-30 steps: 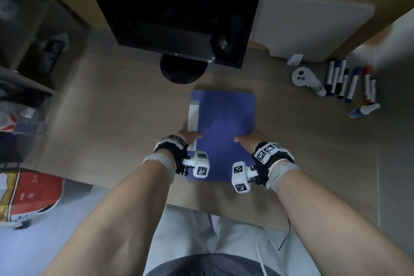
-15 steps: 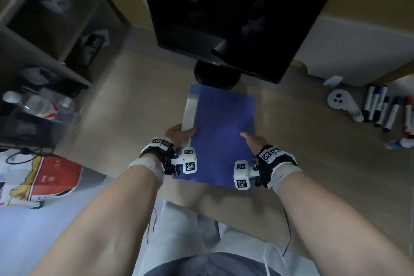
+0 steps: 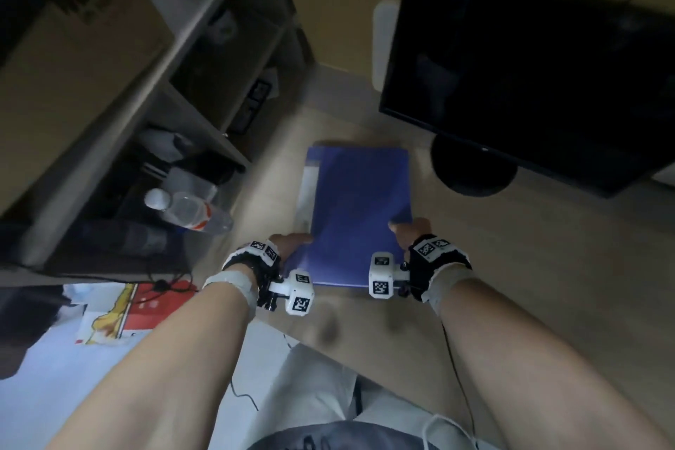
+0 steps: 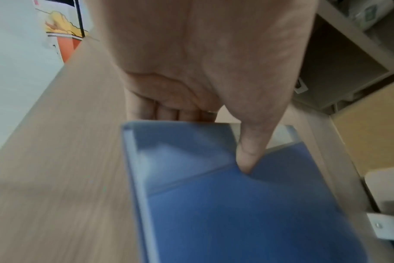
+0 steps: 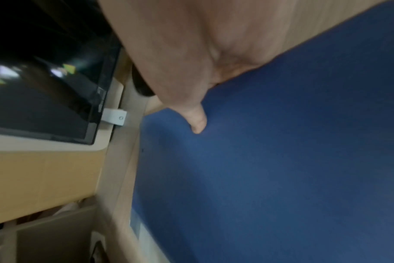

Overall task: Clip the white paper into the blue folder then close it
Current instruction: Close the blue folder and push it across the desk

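Left of the blue folder (image 3: 359,215): dark shelving (image 3: 171,84) with a clear water bottle (image 3: 186,210) lying on its lowest level, red-and-yellow printed packaging (image 3: 120,310) on the floor below.

At the folder's near left corner: left hand (image 3: 288,243) gripping the spine edge — thumb (image 4: 247,153) laid on the blue cover, remaining fingers (image 4: 167,113) curled under the edge, so clamped on the folder. Pale strip along the folder's left side (image 3: 305,194), just beside the cover; whether white paper or spine label, cannot tell.

Centre: folder closed and flat-looking, cover up, on the wooden tabletop (image 3: 548,267), long axis running away from the person, far end close to the black monitor stand. Motion blur across all views.

At the folder's near right edge: right hand (image 3: 407,232) holding the side — thumb (image 5: 198,122) pressed onto the cover, other fingers hidden beneath or behind the palm, so full curl not visible; grip on the folder edge evident from the thumb and the palm wrapped over the edge.

Right of and beyond the folder: black monitor (image 3: 529,66) on a round base (image 3: 473,172), screen dark — base just beyond the folder's far right corner, apart from it.
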`<state>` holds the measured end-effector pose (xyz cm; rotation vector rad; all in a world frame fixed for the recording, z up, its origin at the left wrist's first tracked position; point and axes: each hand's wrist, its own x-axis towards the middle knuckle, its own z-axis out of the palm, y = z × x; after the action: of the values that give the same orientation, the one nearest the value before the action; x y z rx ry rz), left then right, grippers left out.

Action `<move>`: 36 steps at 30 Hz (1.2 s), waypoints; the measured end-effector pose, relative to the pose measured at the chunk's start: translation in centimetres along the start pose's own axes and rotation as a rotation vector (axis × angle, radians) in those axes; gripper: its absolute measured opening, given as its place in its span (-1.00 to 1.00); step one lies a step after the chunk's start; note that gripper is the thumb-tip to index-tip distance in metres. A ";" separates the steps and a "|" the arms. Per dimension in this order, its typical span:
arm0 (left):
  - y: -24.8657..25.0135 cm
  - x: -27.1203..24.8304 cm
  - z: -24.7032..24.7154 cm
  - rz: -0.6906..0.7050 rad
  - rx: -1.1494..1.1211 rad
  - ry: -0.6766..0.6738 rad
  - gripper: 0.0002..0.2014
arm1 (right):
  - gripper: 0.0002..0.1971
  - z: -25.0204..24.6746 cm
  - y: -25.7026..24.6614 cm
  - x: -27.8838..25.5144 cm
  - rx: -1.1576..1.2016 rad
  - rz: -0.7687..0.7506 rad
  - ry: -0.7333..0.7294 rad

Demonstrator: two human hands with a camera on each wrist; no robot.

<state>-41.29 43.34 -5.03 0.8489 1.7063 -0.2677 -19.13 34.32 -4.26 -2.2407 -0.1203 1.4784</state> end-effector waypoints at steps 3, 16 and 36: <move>0.0 1.1 -3.1 -0.003 -0.007 0.027 -0.31 | -0.46 2.4 -2.7 1.0 -0.013 -0.074 0.049; 7.5 3.5 -5.7 0.131 -0.299 0.144 -0.47 | -0.69 4.8 -6.0 0.7 0.286 0.101 -0.073; 10.8 7.9 -4.4 0.121 -0.483 0.097 -0.14 | -0.75 5.9 -8.7 0.9 0.367 0.074 -0.106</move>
<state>-38.15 56.69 -8.17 0.6066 1.7004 0.2647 -22.53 44.25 -3.34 -1.8918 0.1889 1.5177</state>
